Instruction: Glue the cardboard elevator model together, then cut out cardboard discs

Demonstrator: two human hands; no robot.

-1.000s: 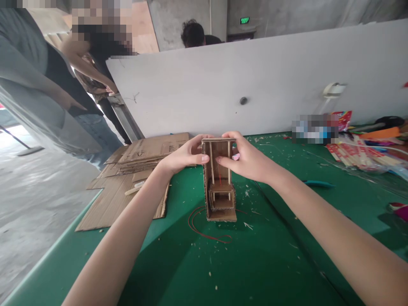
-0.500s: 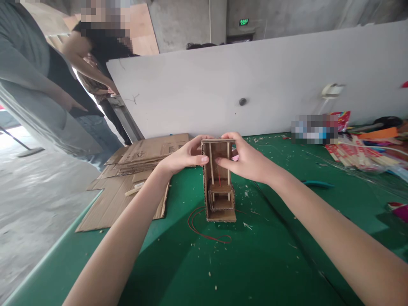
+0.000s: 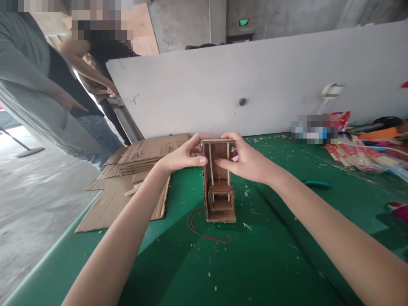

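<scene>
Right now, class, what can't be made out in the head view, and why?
All in the head view:
Cardboard model: its back faces away.
Left hand and right hand: some fingers hidden behind the model.
Pink item by the right hand: too small to identify.
Magenta item: cut off by the right edge.

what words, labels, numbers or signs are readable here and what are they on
"EXIT": on the green sign beyond the white board; the characters above it are too small to read surely.
Stacked cardboard: printed marks, too blurred to read.
Red-and-white packets: printing, too blurred to read.
Cardboard tower: no text that shows.
</scene>
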